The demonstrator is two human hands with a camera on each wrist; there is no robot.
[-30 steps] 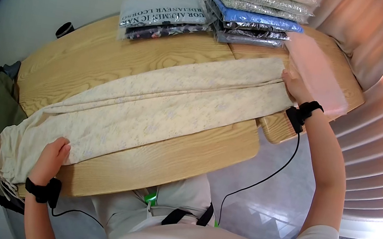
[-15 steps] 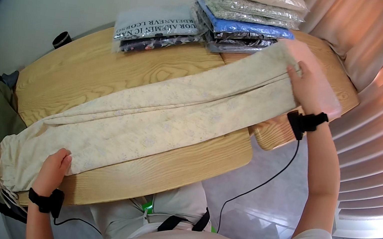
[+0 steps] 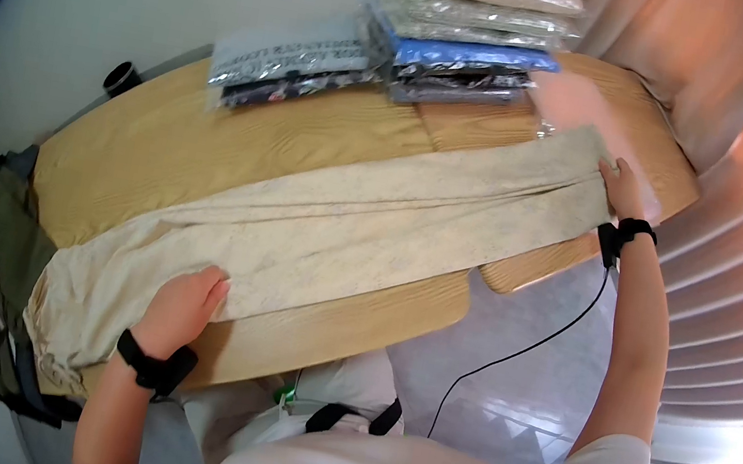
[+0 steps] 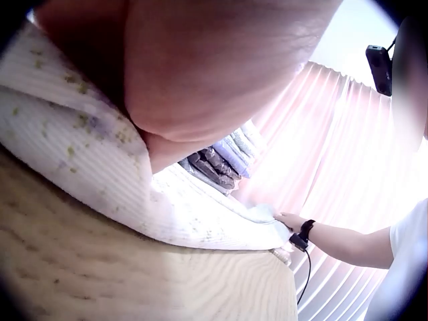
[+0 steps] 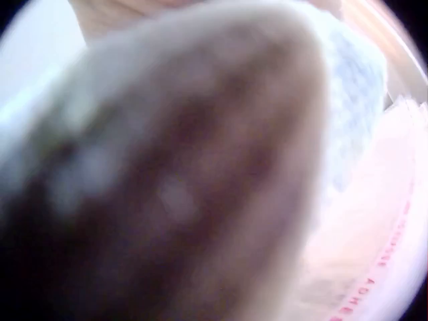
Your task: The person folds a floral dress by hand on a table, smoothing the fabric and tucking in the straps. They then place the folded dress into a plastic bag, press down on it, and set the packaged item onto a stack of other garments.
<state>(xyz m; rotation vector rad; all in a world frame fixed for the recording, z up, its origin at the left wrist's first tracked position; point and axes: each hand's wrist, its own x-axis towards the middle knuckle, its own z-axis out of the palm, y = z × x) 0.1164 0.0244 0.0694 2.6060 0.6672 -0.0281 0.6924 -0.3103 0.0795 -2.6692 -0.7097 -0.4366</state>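
A pair of cream trousers (image 3: 332, 235) with a small floral print lies lengthwise across the wooden table, its legs side by side and its gathered waist at the left end. My left hand (image 3: 183, 304) grips the near edge toward the waist, thumb on top. In the left wrist view the ribbed, flowered cloth (image 4: 80, 144) runs up under that hand. At the far right end my right hand (image 3: 627, 188) pinches the leg hems. Blurred fabric (image 5: 200, 167) fills most of the right wrist view and hides the fingertips.
Bagged folded clothes (image 3: 470, 57) form a tall stack at the back, beside a lower bagged pile (image 3: 290, 71). Pink plastic bags (image 3: 588, 111) lie under and behind the right hand. Dark and light garments (image 3: 6, 269) hang over the left end. A black cup (image 3: 122, 79) stands by the wall.
Both hands and the trousers have shifted to the right along the table. The leg ends, raised over the pink bags half a second ago, now lie lower and straighter.
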